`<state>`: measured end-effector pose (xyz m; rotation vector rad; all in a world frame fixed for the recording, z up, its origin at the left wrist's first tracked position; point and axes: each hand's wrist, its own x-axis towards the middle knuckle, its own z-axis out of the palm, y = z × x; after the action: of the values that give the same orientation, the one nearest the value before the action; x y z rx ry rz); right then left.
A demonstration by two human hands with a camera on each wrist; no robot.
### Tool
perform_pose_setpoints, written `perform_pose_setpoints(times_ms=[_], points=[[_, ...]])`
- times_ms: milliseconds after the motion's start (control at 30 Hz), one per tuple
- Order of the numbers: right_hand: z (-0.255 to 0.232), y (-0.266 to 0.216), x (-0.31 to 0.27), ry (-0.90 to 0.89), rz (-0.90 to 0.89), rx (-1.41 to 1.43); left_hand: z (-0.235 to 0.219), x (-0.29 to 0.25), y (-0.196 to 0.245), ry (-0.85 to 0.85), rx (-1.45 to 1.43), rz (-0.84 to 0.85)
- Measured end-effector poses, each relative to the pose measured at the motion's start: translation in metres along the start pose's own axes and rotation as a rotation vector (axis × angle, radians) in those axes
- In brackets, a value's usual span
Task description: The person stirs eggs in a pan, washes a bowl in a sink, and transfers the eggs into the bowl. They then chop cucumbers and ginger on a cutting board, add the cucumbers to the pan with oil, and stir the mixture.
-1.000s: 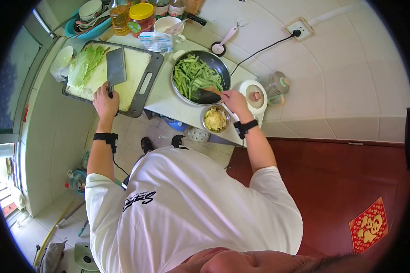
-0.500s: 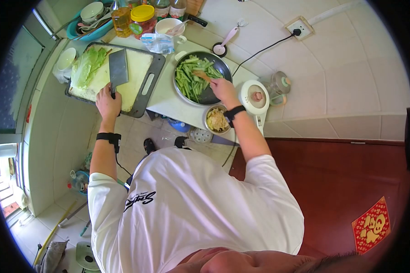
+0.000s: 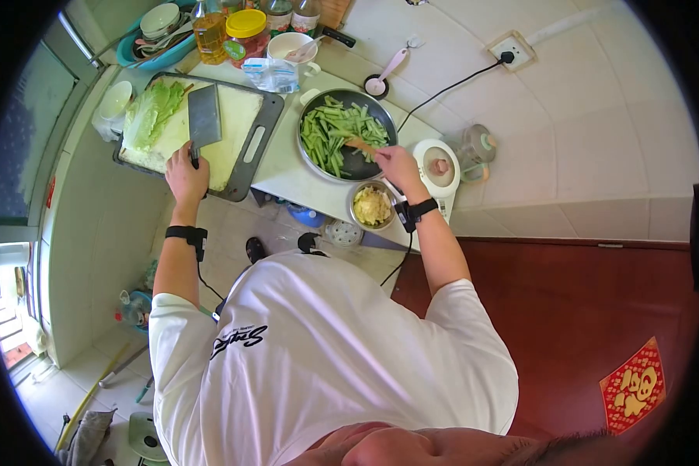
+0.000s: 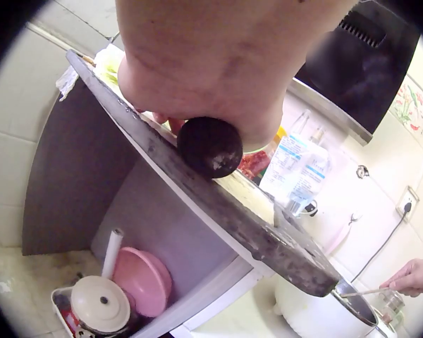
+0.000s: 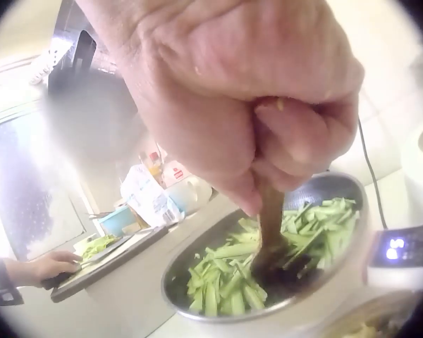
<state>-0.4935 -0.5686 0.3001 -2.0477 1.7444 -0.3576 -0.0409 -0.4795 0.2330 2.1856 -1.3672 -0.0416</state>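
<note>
My left hand grips the dark handle of a cleaver, whose broad blade lies flat over the cutting board. Beside the blade lies a leafy piece of lettuce. In the left wrist view the round butt of the cleaver's handle pokes out under the palm, at the board's edge. My right hand holds a wooden spatula, fingers curled round its handle. The spatula's lower end is down among cut green stalks in a deep electric pan.
A metal bowl of chopped pale yellow food stands just in front of the pan. A white lidded pot is to its right. Behind are a white mug, a plastic bag, jars and bottles. A power cord runs to the wall.
My right hand swept the spatula left and away across the stalks, then drew it back toward the pan's near right side. My left hand and the cleaver have stayed almost still.
</note>
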Motion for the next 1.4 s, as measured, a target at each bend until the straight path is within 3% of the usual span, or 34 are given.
perform_pose_setpoints(times_ms=[67, 133, 233, 333, 467, 567, 633, 733, 767, 800, 833, 867, 900, 967, 1067, 1133, 1200, 1300, 1400], points=[[-0.007, -0.010, 0.012, -0.052, 0.090, 0.048, -0.001, 0.001, 0.001, -0.010, -0.007, 0.000], [-0.003, -0.006, 0.027, 0.065, -0.071, -0.084, 0.002, 0.001, 0.000, 0.008, 0.015, 0.009], [0.025, -0.014, 0.048, 0.215, -0.072, -0.062, 0.003, 0.001, -0.002, 0.007, 0.000, 0.002], [0.060, -0.016, 0.050, 0.188, -0.019, -0.098, -0.002, 0.001, 0.002, -0.020, -0.012, -0.019], [0.020, 0.014, 0.026, 0.006, -0.019, -0.117, 0.001, 0.001, 0.000, -0.006, -0.008, -0.030], [-0.031, 0.011, -0.005, 0.059, -0.105, -0.113, -0.001, -0.001, 0.002, 0.004, -0.020, -0.027], [-0.069, -0.022, -0.026, -0.201, 0.024, -0.285, -0.005, 0.000, 0.006, -0.017, -0.029, -0.037], [-0.036, 0.005, -0.024, -0.339, -0.092, -0.172, -0.002, 0.000, 0.004, 0.000, -0.007, -0.025], [-0.017, 0.008, -0.019, -0.257, -0.154, -0.165, 0.000, -0.001, 0.003, -0.002, -0.007, -0.021], [-0.004, 0.004, -0.016, -0.256, -0.150, -0.162, 0.001, -0.002, 0.002, 0.010, 0.000, -0.013], [0.006, -0.002, -0.012, -0.144, -0.089, -0.064, 0.001, -0.001, 0.002, 0.025, 0.006, -0.005], [0.013, -0.007, -0.006, -0.032, -0.029, 0.036, 0.000, 0.000, 0.002, 0.026, 0.008, 0.000], [0.014, -0.009, 0.002, -0.030, -0.029, 0.039, -0.003, 0.000, 0.005, -0.004, 0.000, -0.019], [0.012, -0.016, 0.017, 0.085, -0.089, 0.041, -0.004, 0.000, 0.005, -0.037, -0.006, -0.032], [0.019, -0.038, 0.033, 0.150, -0.166, -0.061, 0.001, 0.000, 0.002, 0.010, 0.015, 0.004], [0.041, -0.028, 0.037, 0.157, -0.169, -0.104, 0.001, 0.000, 0.000, 0.007, -0.004, 0.003], [0.051, -0.017, 0.034, 0.044, -0.099, -0.235, 0.000, 0.001, 0.001, -0.005, -0.007, -0.012], [0.015, 0.010, 0.024, 0.059, -0.135, -0.239, 0.000, 0.001, 0.001, -0.002, -0.012, -0.024], [-0.041, 0.001, -0.001, -0.018, -0.123, -0.245, -0.002, -0.001, 0.004, 0.000, -0.014, -0.024]])
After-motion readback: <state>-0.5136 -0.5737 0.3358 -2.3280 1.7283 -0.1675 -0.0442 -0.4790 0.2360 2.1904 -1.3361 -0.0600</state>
